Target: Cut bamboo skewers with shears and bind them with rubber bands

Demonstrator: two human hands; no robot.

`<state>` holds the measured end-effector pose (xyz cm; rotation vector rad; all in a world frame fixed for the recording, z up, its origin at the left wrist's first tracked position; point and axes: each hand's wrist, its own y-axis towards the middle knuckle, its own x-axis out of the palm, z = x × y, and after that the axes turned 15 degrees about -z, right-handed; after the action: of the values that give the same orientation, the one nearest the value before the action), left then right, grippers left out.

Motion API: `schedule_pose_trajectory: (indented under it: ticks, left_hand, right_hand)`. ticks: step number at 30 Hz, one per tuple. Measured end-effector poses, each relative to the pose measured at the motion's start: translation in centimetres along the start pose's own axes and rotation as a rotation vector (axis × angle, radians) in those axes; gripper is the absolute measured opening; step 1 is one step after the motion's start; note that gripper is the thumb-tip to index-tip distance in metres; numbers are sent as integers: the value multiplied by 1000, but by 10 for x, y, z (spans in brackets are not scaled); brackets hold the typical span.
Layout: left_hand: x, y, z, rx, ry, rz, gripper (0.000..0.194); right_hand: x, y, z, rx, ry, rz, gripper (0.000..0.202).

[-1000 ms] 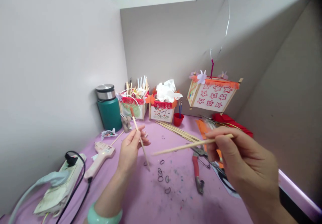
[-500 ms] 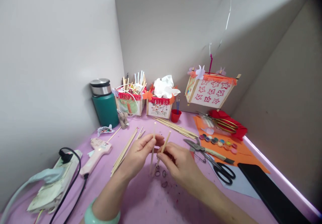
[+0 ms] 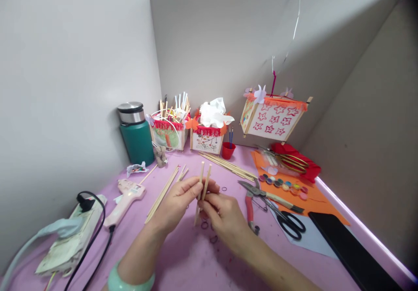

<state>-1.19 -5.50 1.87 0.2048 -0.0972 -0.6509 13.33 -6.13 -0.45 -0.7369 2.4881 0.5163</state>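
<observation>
Over the middle of the purple table my left hand (image 3: 181, 201) pinches a thin square wooden stick (image 3: 201, 172) between thumb and fingers. My right hand (image 3: 225, 217) grips a second wooden stick (image 3: 207, 178) close beside it. Both sticks stand nearly upright and run almost side by side, their lower ends partly behind my right hand. Small dark rubber bands (image 3: 213, 239) lie on the table below my hands, and one more ring (image 3: 224, 189) lies just beyond them. A bundle of wooden sticks (image 3: 163, 193) rests to the left of my left hand.
Left stand a pink glue gun (image 3: 126, 199), a power strip (image 3: 72, 238) with cords and a green bottle (image 3: 135, 138). Pruning shears (image 3: 250, 212), black scissors (image 3: 284, 221), paint pots (image 3: 284, 184) and a black phone-like slab (image 3: 346, 247) lie right. More sticks (image 3: 228, 165) and a decorated lantern (image 3: 274, 116) are behind.
My right hand has moved left, bringing its stick closer to the left one and more upright. The red handle of the shears and a ring on the table have come into view.
</observation>
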Motion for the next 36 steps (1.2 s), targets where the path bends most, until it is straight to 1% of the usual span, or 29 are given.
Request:
schedule_pose_trajectory:
  ticks: [3, 6, 9, 12, 14, 17, 20, 23, 26, 28, 32, 36]
  left_hand:
    - [-2, 0, -4, -1, -36, 15, 26]
    - [-2, -1, -6, -8, -64, 27, 26]
    - [-2, -2, -6, -21, -80, 26, 27]
    - [-1, -2, -6, -27, -101, 12, 28]
    - [1, -1, -7, 0, -139, 1, 29]
    - [6, 1, -6, 78, -250, 8, 30]
    - [12, 5, 0, 134, -291, 61, 30]
    - [17, 10, 8, 177, -234, 141, 29]
    - [20, 13, 12, 197, -206, 191, 23]
    - [22, 15, 13, 207, -224, 215, 21]
    - [26, 16, 11, 234, -232, 273, 24]
    - [29, 16, 9, 241, -175, 283, 25]
  right_hand:
    - [0, 1, 2, 11, 81, -30, 22]
    - [0, 2, 3, 19, 119, -25, 22]
    - [-1, 2, 3, -1, 87, -30, 24]
    - [-2, 2, 4, -22, 34, -72, 27]
    - [-1, 2, 6, -13, 2, -97, 27]
    - [2, 3, 8, 18, 7, -113, 25]
    - [6, 4, 9, 18, 51, -101, 23]
    - [8, 4, 8, -1, 46, -95, 23]
    - [9, 4, 8, -13, 22, -99, 27]
    - [11, 3, 8, -19, -6, -98, 26]
    - [18, 2, 10, 27, -72, -94, 11]
    - [21, 2, 12, 63, -160, -66, 16]
